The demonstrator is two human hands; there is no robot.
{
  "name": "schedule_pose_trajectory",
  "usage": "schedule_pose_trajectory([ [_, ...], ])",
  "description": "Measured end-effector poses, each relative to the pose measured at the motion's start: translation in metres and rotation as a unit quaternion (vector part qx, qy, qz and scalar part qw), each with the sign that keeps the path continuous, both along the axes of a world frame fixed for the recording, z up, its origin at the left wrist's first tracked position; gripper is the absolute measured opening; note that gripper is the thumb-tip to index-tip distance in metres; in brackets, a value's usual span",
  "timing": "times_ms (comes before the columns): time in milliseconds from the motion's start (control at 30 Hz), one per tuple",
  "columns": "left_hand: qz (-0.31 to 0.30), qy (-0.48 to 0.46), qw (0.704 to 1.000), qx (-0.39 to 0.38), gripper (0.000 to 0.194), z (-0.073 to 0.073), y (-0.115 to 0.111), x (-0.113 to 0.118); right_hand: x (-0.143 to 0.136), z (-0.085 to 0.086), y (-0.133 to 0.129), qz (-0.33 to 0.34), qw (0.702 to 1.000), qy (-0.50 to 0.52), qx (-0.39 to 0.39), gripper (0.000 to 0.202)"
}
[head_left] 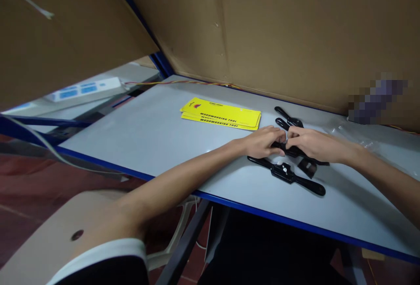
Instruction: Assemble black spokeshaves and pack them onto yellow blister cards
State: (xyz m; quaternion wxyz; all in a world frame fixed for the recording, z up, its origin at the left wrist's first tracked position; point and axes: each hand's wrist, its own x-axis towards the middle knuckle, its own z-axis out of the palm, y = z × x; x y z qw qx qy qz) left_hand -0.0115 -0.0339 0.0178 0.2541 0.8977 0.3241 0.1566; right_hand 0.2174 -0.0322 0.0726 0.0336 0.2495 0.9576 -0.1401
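My left hand [266, 141] and my right hand [302, 141] meet over a black two-handled tool [292, 150], both with fingers closed on it. Its middle is partly hidden by my fingers. Nearer the table's front edge lies another black spokeshave [284, 173], with small silver screws at its centre. Behind my hands are more black handles [282, 111], partly covered by my right hand. A small dark flat piece [307, 168] rests just below my right hand. Yellow cards [223, 113] printed "WOODWORKING TOOL" lie stacked to the left of the tools.
The grey table [131, 132] has a blue edge and a cardboard wall [278, 31] behind it. Clear plastic bags [357, 138] lie at the right. A white power strip [87, 89] is at the far left, and a stool [75, 224] stands in front.
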Motion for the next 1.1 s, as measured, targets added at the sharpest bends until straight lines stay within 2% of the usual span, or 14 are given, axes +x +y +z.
schedule_pose_trajectory([
  [267,-0.005,-0.003,1.000,0.009,0.029,-0.004,0.003,0.000,-0.002,-0.010,0.006,-0.002,0.998,0.055,-0.011,0.032],
  [400,0.000,-0.009,1.000,0.002,0.030,-0.004,0.007,-0.001,-0.002,-0.020,0.012,0.011,0.989,0.142,-0.043,0.031],
  [467,0.004,-0.015,1.000,0.007,0.030,-0.006,0.008,-0.002,-0.001,-0.027,0.012,-0.043,0.973,0.213,-0.072,0.027],
  [533,0.007,-0.023,1.000,0.009,0.031,-0.007,0.009,-0.001,0.000,-0.034,0.012,-0.129,0.942,0.278,-0.134,0.018],
  [600,0.012,-0.030,0.999,0.004,0.031,-0.009,0.009,-0.001,0.000,-0.039,0.012,-0.199,0.907,0.308,-0.208,0.024],
  [667,0.019,-0.034,0.999,-0.005,0.032,-0.010,0.010,0.000,0.000,-0.043,0.014,-0.233,0.883,0.314,-0.261,0.031],
  [800,0.032,-0.036,0.999,-0.022,0.033,-0.009,0.010,0.000,-0.002,-0.040,0.016,-0.246,0.871,0.308,-0.293,0.026],
  [833,0.035,-0.036,0.998,-0.024,0.033,-0.009,0.010,0.000,-0.003,-0.038,0.013,-0.246,0.875,0.304,-0.285,0.023],
  [900,0.042,-0.035,0.998,-0.021,0.033,-0.008,0.010,0.000,-0.006,-0.031,0.005,-0.249,0.900,0.281,-0.222,0.016],
  [967,0.043,-0.037,0.998,-0.013,0.032,-0.008,0.008,0.000,-0.009,-0.023,-0.006,-0.247,0.937,0.224,-0.102,0.014],
  [1033,0.036,-0.037,0.999,-0.006,0.031,-0.008,0.007,0.000,-0.011,-0.016,-0.015,-0.229,0.962,0.149,-0.007,0.015],
  [1100,0.032,-0.034,0.999,-0.001,0.031,-0.008,0.006,0.000,-0.013,-0.012,-0.020,-0.202,0.975,0.093,0.019,0.016],
])
